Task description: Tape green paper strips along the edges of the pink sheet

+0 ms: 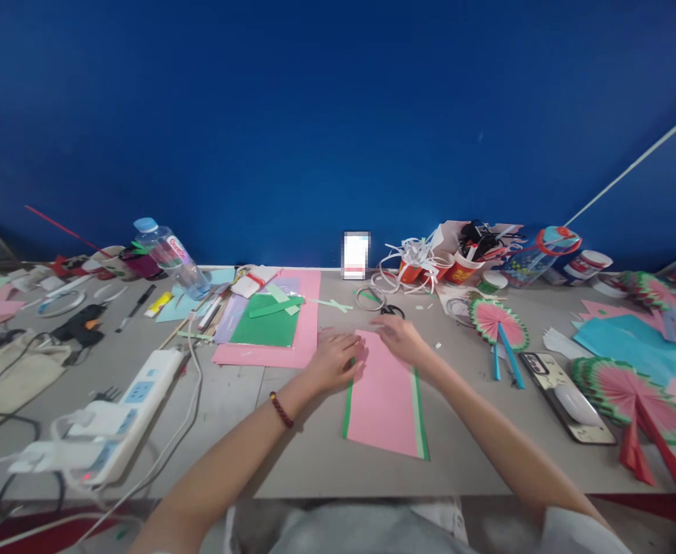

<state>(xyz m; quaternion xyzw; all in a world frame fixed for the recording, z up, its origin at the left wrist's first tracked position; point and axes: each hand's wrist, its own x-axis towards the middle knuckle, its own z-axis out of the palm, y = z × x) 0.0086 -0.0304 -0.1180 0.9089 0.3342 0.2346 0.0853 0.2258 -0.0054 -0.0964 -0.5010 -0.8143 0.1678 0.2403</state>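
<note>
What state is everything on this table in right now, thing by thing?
Pink sheet, lying flat, green strips along both long edges.
Left hand, resting on the sheet's far end.
Right hand, flat on the sheet's far end.
Water bottle, capped, tilted over.
Power strip, plugs in it.
Glue gun, lying on its side.
Small fan, spread open.

Single head-worn view, looking forward and down over the table (292,462), near, blue wall (338,115) behind
</note>
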